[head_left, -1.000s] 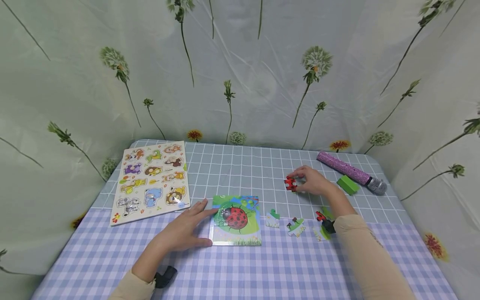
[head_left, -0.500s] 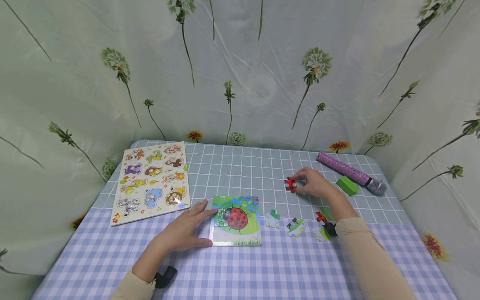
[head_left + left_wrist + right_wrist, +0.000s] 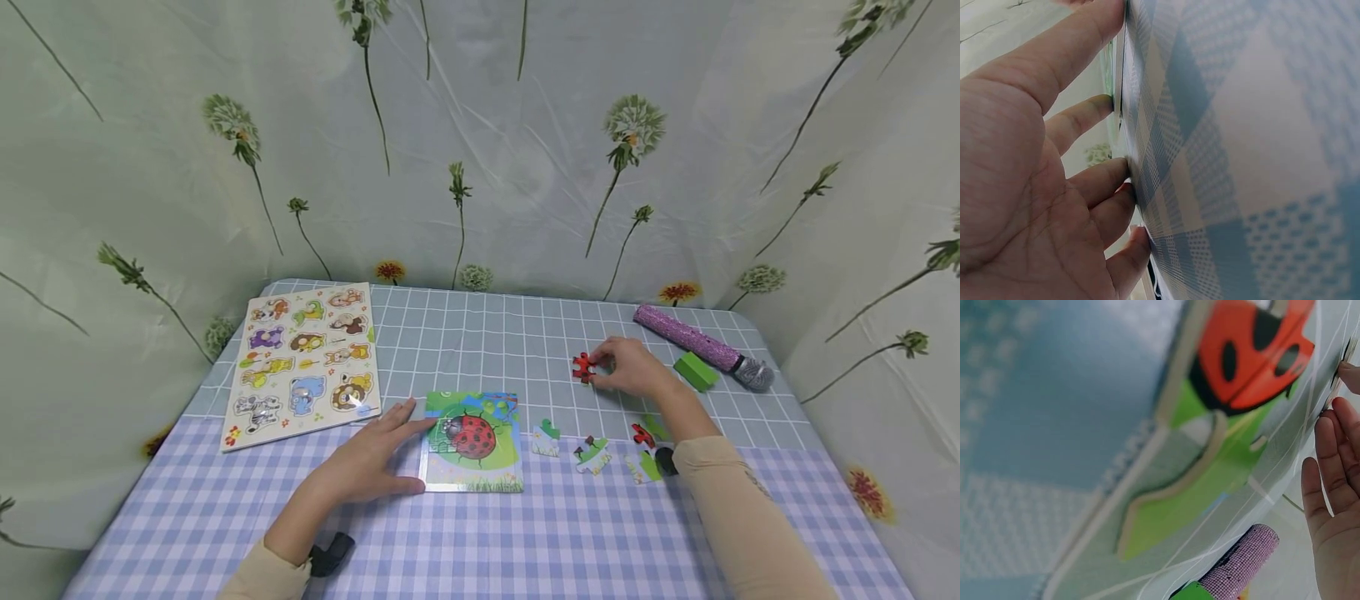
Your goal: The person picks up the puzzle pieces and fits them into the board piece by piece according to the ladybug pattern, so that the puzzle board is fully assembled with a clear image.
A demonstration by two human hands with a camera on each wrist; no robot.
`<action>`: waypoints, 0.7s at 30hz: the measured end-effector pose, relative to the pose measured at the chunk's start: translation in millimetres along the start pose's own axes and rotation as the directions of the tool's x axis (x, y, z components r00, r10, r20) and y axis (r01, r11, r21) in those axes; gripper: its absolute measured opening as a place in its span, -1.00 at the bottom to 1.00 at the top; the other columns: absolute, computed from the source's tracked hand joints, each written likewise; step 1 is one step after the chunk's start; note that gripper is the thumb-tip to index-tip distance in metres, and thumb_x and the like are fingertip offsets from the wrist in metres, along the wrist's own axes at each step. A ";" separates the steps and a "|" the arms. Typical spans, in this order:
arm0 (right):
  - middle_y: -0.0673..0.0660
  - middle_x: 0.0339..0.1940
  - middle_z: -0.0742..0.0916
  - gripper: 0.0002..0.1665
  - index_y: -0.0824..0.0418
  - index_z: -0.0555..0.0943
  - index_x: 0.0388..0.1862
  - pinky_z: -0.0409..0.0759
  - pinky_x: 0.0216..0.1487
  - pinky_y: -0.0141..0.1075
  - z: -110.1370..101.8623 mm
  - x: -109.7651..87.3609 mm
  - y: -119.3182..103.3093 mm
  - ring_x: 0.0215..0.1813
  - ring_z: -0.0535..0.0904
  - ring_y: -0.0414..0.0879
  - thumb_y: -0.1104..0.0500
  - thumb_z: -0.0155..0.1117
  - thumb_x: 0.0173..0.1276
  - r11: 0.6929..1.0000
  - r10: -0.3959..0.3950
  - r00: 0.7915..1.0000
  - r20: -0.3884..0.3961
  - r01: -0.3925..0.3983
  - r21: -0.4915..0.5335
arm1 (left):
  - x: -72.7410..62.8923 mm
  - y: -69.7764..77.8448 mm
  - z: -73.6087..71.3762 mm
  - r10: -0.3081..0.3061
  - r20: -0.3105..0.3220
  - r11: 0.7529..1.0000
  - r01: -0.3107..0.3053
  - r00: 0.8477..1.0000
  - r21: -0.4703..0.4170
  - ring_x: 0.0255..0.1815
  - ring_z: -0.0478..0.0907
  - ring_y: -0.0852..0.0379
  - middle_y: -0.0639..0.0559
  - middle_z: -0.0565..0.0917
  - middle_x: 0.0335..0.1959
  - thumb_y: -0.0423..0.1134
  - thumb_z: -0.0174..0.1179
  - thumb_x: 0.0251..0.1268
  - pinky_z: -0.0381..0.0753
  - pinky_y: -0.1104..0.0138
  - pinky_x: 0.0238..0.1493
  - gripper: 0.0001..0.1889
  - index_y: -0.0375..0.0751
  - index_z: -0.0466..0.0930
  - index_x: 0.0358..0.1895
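Observation:
My left hand (image 3: pixel 369 461) lies at the left side of a square ladybug puzzle board (image 3: pixel 504 479). Its index finger reaches over the board's edge and the thumb touches near the lower corner. In the left wrist view the fingers of the left hand (image 3: pixel 1047 181) are spread and fairly straight, tips down at the cloth. On the grey part of the cloth my right hand (image 3: pixel 632 367) pinches a red jigsaw piece (image 3: pixel 582 367) between thumb and fingers at its right edge. The right wrist view catches the right hand (image 3: pixel 1338 469) only partly.
Loose jigsaw pieces lie right of the board: a green-and-white one (image 3: pixel 546 438), another (image 3: pixel 592 455), and several under my right wrist. A green block (image 3: pixel 696 370) and a glittery purple microphone (image 3: pixel 690 336) lie at the right. An animal peg puzzle (image 3: pixel 300 367) lies at the left.
My right hand has shifted slightly to the right, and the red jigsaw piece has moved and turned a little with it. The left hand stays at the board.

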State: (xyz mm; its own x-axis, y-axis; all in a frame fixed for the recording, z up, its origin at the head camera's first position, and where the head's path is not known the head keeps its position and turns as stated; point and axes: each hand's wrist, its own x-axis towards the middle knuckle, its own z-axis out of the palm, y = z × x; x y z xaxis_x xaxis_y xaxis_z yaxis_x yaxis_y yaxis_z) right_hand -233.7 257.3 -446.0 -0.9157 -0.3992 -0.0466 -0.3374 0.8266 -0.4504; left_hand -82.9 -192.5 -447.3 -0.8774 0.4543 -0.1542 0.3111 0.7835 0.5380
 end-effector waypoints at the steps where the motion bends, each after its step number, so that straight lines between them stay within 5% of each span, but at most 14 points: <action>1: 0.20 -0.12 0.79 -0.63 0.33 0.76 -0.02 0.71 0.08 0.01 0.5 0.1 0.3 -0.07 0.68 0.03 0.17 0.60 0.26 1.000 0.004 1.000 -0.001 -0.004 0.005 | 0.0 -0.3 0.3 0.002 0.001 1.000 -0.002 1.000 0.001 0.77 0.07 -0.36 -0.26 0.12 0.77 0.17 0.58 0.17 0.15 -0.40 0.67 -0.05 0.07 0.39 0.64; 11: 0.11 -0.27 0.71 -0.52 0.28 0.73 0.13 0.50 -0.21 -0.26 1.3 -1.8 3.3 -0.23 0.50 -0.09 0.13 0.59 0.27 1.000 -0.025 0.999 0.026 0.025 0.007 | 1.1 -1.2 2.0 0.000 0.006 1.000 0.000 1.000 0.006 0.77 0.07 -0.36 -0.26 0.11 0.77 0.14 0.58 0.19 0.15 -0.38 0.68 -0.07 0.07 0.40 0.63; 21: 0.08 -0.30 0.68 -0.45 0.20 0.71 0.18 0.47 -0.26 -0.26 0.5 -4.1 2.4 -0.27 0.48 -0.09 0.11 0.58 0.20 0.999 -0.039 0.998 0.058 0.038 0.022 | 1.7 -2.7 2.1 0.010 0.000 1.000 -0.010 1.000 0.015 0.76 0.07 -0.40 -0.29 0.11 0.77 0.15 0.57 0.19 0.14 -0.39 0.68 -0.06 0.07 0.39 0.64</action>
State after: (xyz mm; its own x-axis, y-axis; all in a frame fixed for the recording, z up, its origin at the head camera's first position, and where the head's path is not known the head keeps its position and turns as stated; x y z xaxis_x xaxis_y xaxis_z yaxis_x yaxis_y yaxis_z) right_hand -230.6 260.7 -447.3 -0.8875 -0.4536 -0.0808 -0.3669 0.8018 -0.4716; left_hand -84.4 -192.9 -450.7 -0.8742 0.4623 -0.1489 0.3254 0.7850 0.5271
